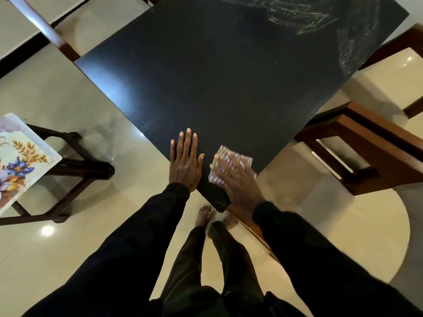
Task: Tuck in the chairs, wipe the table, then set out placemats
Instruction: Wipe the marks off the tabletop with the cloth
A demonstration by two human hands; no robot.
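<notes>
Left hand (186,161) flat on table (206,76); right hand (238,180) spread, pressing cloth (247,160); chair (370,143) just beside corner.

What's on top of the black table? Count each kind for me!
Bare hands: 2 (left hand flat on the black square table top, right hand pressing on the cloth)
Pale checked wiping cloth: 1
Total: 3
</notes>
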